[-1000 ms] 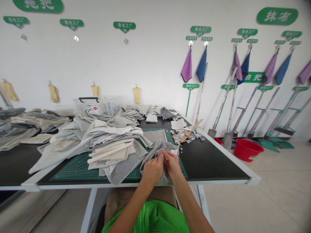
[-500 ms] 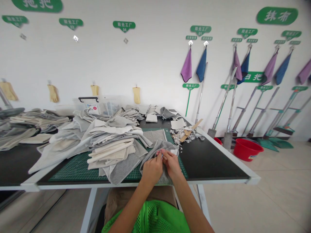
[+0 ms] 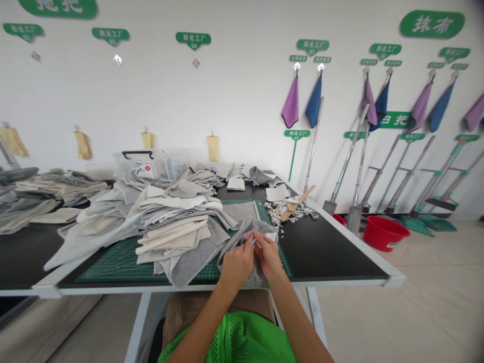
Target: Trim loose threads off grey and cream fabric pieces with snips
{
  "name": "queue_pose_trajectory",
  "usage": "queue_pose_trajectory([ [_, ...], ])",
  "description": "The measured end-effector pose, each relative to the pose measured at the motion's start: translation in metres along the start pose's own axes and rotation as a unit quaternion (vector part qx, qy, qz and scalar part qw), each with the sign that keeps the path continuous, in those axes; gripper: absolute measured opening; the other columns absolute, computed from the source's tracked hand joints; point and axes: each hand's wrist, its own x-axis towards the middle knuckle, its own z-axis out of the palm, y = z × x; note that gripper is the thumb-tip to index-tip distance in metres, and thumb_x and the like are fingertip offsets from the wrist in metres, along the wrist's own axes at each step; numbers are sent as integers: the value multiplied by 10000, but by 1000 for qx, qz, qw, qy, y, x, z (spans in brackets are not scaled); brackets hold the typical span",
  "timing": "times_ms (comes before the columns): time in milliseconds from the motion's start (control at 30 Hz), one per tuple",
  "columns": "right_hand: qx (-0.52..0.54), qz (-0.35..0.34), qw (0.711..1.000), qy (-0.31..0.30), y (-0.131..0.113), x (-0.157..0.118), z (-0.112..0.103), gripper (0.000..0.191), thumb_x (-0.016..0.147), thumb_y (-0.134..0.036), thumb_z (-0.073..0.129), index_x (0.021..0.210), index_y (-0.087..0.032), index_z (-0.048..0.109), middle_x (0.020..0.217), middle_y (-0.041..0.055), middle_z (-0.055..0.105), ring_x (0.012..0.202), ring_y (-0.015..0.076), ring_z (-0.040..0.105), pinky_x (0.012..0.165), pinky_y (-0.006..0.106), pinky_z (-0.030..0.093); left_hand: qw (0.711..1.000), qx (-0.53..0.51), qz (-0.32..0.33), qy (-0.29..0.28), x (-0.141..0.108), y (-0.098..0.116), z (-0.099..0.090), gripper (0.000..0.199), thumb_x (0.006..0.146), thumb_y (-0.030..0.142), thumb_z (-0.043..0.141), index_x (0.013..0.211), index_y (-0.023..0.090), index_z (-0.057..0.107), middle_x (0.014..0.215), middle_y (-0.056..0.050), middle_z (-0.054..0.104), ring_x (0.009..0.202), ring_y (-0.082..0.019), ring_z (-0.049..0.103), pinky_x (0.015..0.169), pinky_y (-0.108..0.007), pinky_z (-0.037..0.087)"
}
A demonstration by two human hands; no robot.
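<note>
Both of my hands meet fingertip to fingertip over a crumpled grey cloth near the front edge of the table. My left hand is closed in a pinch at the cloth. Pinched as well, my right hand touches it from the other side. A small, thin light-blue thing shows between the fingertips; its kind is too small to make out, and the fingers partly hide it. A white patch shows on the cloth beside my right hand. Beneath lies a green cutting mat.
A tall pile of folded grey and white cloths stands left of my hands. Scraps and threads lie at the right with a tan strip across them. Behind stands a clear lidded box. A red basin sits on the floor.
My fingertips have shifted slightly, and a little more of the light-blue thing shows between them. The cloth and the piles stay where they were.
</note>
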Motion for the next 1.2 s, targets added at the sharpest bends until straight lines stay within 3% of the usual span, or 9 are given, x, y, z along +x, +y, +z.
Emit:
queue_pose_trajectory([
  [267,-2,6,1000,-4,-3,-1,2,215,612,-274,803,734,-138,690,705,61,712,627,145,646,578,229,506,1000,1,14,-1,-1,0,0,364,922,198,372,1272,158,466,888,-62,694,740,-185,656,615,-277,475],
  [467,-7,4,1000,-3,0,0,0,234,631,-309,790,764,-143,692,737,73,719,703,189,675,652,283,528,1000,-4,2,-8,0,-1,3,383,913,176,375,1289,173,445,921,-56,698,757,-192,660,622,-280,477],
  [767,-23,-2,1000,1,-1,0,2,238,591,-321,811,707,-149,694,693,61,709,650,168,655,626,269,520,1000,-1,11,-7,-1,-1,1,357,930,205,355,1269,170,461,899,-60,698,749,-191,660,624,-285,480],
  [933,-29,5,999,-29,-1,0,1,231,627,-315,788,755,-144,700,717,65,714,707,181,668,670,272,522,1000,-3,12,-12,-1,-1,1,378,922,192,362,1291,169,441,920,-55,694,768,-191,659,630,-282,482],
  [1200,-22,4,1000,-11,0,-1,1,225,626,-307,792,750,-146,695,739,69,722,697,178,676,677,276,535,1000,5,0,-11,0,1,-1,348,925,194,360,1256,166,468,881,-55,700,732,-189,661,605,-277,476],
])
